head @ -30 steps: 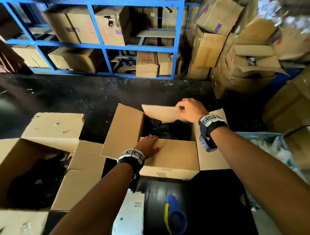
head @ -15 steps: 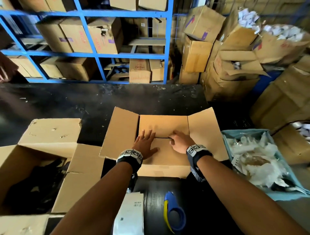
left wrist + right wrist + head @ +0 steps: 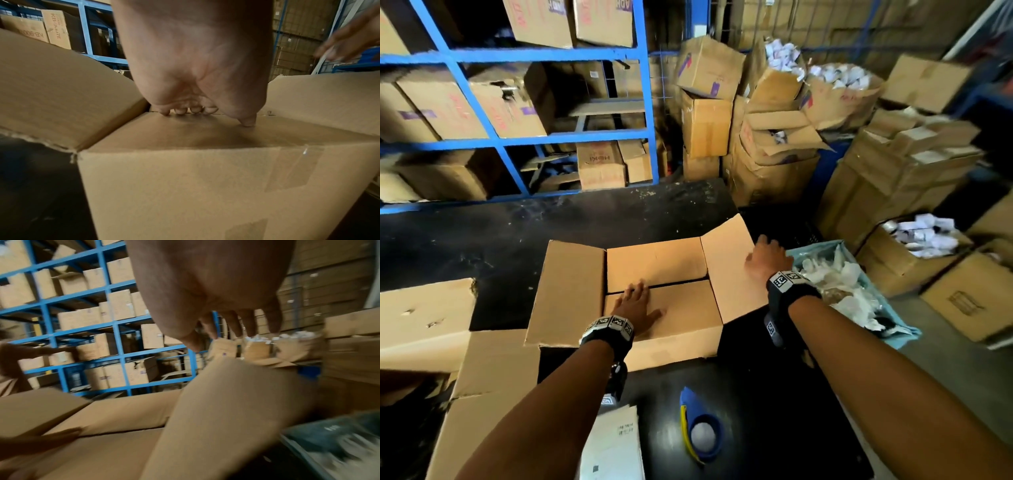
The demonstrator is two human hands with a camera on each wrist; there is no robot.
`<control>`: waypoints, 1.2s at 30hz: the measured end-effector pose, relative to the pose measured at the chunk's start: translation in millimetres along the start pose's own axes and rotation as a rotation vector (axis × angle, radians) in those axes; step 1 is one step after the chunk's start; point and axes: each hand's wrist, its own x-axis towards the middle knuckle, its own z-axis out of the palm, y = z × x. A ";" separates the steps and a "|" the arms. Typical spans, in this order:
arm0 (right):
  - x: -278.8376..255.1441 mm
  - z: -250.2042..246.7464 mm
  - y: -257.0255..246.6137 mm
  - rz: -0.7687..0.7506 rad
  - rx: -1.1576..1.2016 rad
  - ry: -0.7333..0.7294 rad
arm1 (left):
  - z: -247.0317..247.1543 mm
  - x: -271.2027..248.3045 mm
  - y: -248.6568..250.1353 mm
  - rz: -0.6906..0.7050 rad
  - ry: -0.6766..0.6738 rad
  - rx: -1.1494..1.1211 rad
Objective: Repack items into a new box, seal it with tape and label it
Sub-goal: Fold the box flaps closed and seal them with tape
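Black table [image 3: 500, 246]: box [image 3: 674, 329], inner flaps folded.

A blue steel rack [image 3: 643, 102] stands behind the black surface [image 3: 500, 240], its shelves loaded with brown cartons [image 3: 599, 166]. Right of the rack, more cartons [image 3: 705, 126] are stacked in a leaning heap, some open and stuffed with white packets [image 3: 839, 77]. Light is dim.
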 end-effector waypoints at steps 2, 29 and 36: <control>0.8 -2.6 18.4 -0.005 0.117 -0.136 | -0.2 -2.1 3.3 -0.002 0.004 -0.010; -53.9 113.9 -94.0 -0.630 -0.184 -0.328 | -86.8 -80.3 -77.1 -0.465 0.313 0.019; -50.1 117.4 -89.2 -0.625 -0.170 -0.344 | -90.8 -96.6 -100.1 -0.610 0.342 -0.161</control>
